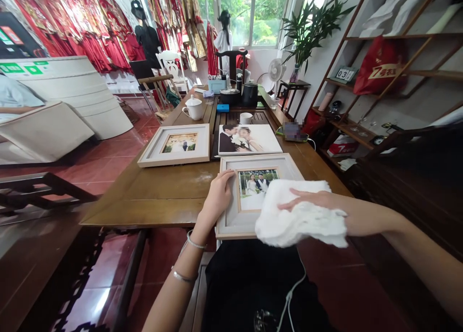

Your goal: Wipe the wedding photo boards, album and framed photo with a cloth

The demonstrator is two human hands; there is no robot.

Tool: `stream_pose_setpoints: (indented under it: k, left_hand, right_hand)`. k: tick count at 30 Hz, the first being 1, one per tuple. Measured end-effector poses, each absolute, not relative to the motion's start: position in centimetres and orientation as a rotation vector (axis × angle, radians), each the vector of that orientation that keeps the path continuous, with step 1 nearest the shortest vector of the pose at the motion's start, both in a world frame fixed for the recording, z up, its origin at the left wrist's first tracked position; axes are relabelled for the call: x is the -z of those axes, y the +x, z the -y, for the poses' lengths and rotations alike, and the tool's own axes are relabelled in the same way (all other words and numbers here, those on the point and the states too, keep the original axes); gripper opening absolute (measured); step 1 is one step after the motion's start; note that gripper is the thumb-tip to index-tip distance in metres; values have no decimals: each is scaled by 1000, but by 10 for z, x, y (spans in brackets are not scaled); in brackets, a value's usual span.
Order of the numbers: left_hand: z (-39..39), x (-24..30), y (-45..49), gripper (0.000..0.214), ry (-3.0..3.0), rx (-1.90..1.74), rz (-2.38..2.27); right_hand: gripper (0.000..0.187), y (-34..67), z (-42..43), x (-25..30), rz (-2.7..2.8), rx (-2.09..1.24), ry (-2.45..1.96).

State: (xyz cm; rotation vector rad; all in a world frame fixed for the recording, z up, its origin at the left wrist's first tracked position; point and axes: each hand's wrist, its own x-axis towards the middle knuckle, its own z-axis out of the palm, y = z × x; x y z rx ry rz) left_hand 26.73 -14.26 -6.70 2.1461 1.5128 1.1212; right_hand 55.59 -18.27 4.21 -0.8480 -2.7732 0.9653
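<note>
A light wooden picture frame (231, 221) lies at the near edge of the table, with a wedding photo (253, 185) inside its pale mat. My left hand (221, 189) grips the left side of this frame, fingers along its border. In my right hand (307, 199) is a white cloth (300, 226), bunched under the fingers and pressed over the frame's right part, hiding that side and the lower right corner. Just beyond lies an unframed photo panel (249, 140) of a couple. To its left rests a second framed photo (177, 144).
The wooden table (159, 187) also bears a lidded white teapot (194, 107), a white cup (246, 118), a black kettle (250, 94) and a phone (294, 131) with a cable. Shelves (390, 76) stand at right. Two people are near hanging red garments; another sits far left.
</note>
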Motion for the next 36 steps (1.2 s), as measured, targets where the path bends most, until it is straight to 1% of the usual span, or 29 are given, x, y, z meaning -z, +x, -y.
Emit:
stream_pose_setpoints:
  k: [3, 9, 13, 17, 21, 25, 31, 36]
  left_hand:
    - [143, 65, 264, 39, 2136, -1092, -1467]
    - [143, 64, 261, 39, 2119, -1071, -1409]
    - [142, 66, 261, 41, 2115, -1071, -1372]
    - [142, 67, 262, 41, 2098, -1096, -1376]
    - [143, 67, 264, 42, 2087, -1125, -1379]
    - [146, 67, 267, 43, 2030, -1185, -1424]
    - [147, 66, 269, 44, 1971, -1210, -1441]
    - [145, 69, 267, 44, 1939, -1220, -1439]
  right_hand:
    - [40, 566, 194, -43, 2835, -974, -916]
    - [52, 579, 169, -4, 2797, -415, -1022]
    - [47, 580, 123, 19, 2673, -65, -1041]
    - [47, 570, 84, 26, 2568, 110, -1139]
    - [57, 559, 66, 24, 2537, 111, -1229]
    - [63, 559, 71, 26, 2555, 34, -1204]
    - [56, 572, 114, 17, 2691, -166, -1059]
    - [48, 578, 163, -6, 2771, -500, -939]
